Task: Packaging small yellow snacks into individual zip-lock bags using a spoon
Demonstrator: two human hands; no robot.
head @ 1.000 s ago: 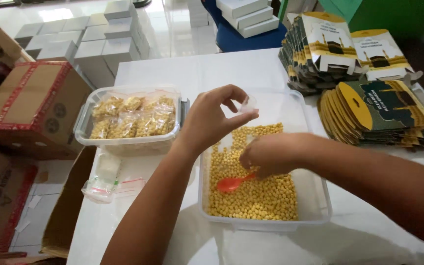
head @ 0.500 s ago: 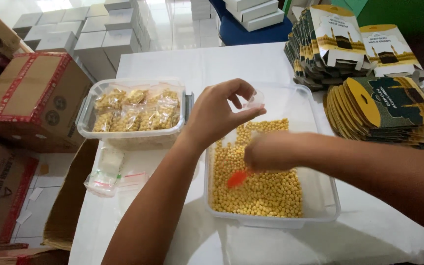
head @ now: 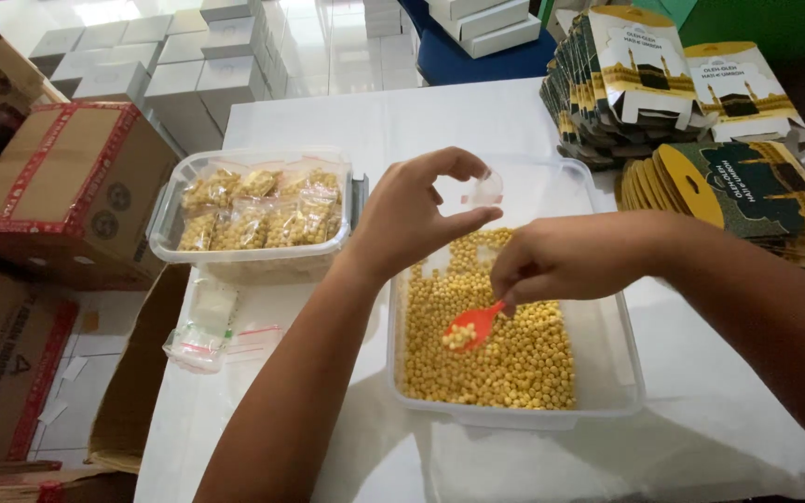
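A clear plastic tub (head: 613, 406) on the white table holds many small yellow beans (head: 524, 359). My right hand (head: 570, 256) hovers over it and grips a small red spoon (head: 473, 327) with a few beans in its bowl, just above the heap. My left hand (head: 416, 214) is raised over the tub's far left side, pinching a small clear plastic bag (head: 486, 189) open between thumb and fingers. The bag looks empty.
A second clear tub (head: 251, 255) at left holds several filled bean bags. Spare clear bags (head: 199, 340) lie at the table's left edge. Stacks of flat printed cartons (head: 691, 102) stand at the right. Cardboard boxes (head: 58, 186) and white boxes (head: 170, 56) cover the floor at left.
My right hand has lifted the red spoon out of the beans with a small scoop in it. The left hand keeps the clear bag above the tub.
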